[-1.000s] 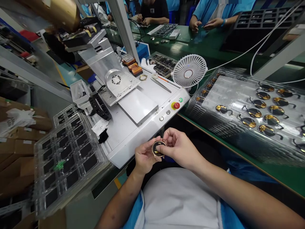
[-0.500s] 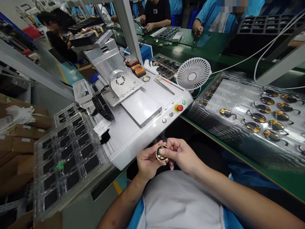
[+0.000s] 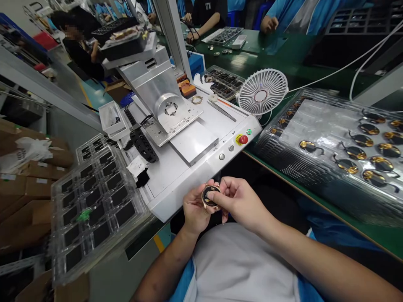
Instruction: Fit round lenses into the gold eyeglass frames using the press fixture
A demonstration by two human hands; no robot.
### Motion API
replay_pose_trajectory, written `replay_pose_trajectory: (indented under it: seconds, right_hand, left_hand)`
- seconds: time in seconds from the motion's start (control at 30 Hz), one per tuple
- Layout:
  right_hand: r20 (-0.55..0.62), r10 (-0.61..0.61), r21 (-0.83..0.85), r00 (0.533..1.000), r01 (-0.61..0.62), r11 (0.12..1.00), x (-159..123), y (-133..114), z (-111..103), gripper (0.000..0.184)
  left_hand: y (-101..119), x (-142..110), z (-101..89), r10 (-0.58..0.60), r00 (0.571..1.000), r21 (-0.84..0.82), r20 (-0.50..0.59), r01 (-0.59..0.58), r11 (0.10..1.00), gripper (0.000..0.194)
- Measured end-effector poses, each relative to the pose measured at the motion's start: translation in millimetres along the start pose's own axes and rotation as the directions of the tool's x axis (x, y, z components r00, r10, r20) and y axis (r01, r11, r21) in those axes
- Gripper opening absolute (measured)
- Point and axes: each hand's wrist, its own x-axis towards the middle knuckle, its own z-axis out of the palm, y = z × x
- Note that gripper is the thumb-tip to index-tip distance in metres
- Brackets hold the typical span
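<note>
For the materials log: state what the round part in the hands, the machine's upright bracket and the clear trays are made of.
The round part: dark disc, perhaps plastic, in a shiny gold-coloured rim, likely metal; too small to be sure. The upright bracket: probably bare aluminium, from its matt silver sheen. The clear trays: moulded plastic by the look, with glossy, see-through pockets.

Blk w/ gold round part (image 3: pixel 210 196)
</note>
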Motion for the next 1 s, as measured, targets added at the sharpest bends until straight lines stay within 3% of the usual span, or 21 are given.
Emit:
replay_pose_trajectory:
  seconds: [0.3, 0.4, 0.47, 0.53, 0.63, 0.73, 0.87, 0.93, 1.0]
  right_hand:
    - [0.059, 0.000, 0.006, 0.998, 0.000, 1.000, 14.1, 13.0, -2.1, 0.057]
    - [0.055, -0.074, -0.192, 0.996, 0.084, 0.978, 29.2, 13.8, -11.1, 0.050]
    - [0.059, -0.165, -0.355, 0.985, 0.175, 0.918, 45.8, 4.7, -23.0, 0.046]
    - [-0.038, -0.243, -0.429, 0.969, 0.204, 0.880, 66.7, -10.8, -36.8, 0.048]
    - [-0.255, -0.277, -0.431, 0.927, 0.147, 0.890, 98.5, -35.2, -52.3, 0.047]
    - [-0.285, -0.324, -0.461, 0.902, 0.167, 0.872, 115.8, -50.1, -56.2, 0.039]
    - [-0.212, -0.475, -0.472, 0.854, 0.335, 0.815, 96.8, -51.8, -49.6, 0.038]
    - [-0.124, -0.482, -0.417, 0.868, 0.395, 0.819, 72.4, -47.1, -43.9, 0.039]
    - [-0.027, -0.417, -0.360, 0.909, 0.380, 0.852, 46.0, -40.7, -37.4, 0.040]
  left_hand:
    - [-3.4, -2.4, -17.1, 0.026, 1.000, 0.109, -0.008, -0.025, 0.994, 0.050]
    - [-0.8, -1.8, -23.6, 0.023, 0.997, 0.164, -0.073, -0.011, 0.986, 0.046]
    - [6.4, 0.4, -23.2, 0.037, 0.992, 0.144, -0.118, -0.020, 0.989, 0.042]
    - [16.7, 3.2, -19.9, 0.030, 0.992, 0.103, -0.124, -0.017, 0.995, 0.037]
    - [29.5, 6.9, -14.2, -0.030, 0.997, 0.117, -0.066, 0.038, 0.992, 0.036]
    - [33.2, 8.7, -10.7, 0.000, 1.000, 0.205, -0.004, 0.000, 0.979, 0.056]
    - [31.7, 8.8, -6.6, 0.147, 0.989, 0.379, 0.030, -0.147, 0.914, 0.079]
    - [31.3, 8.4, -3.6, 0.215, 0.975, 0.489, 0.053, -0.214, 0.846, 0.085]
    - [30.9, 8.3, -0.3, 0.252, 0.964, 0.570, 0.083, -0.254, 0.782, 0.090]
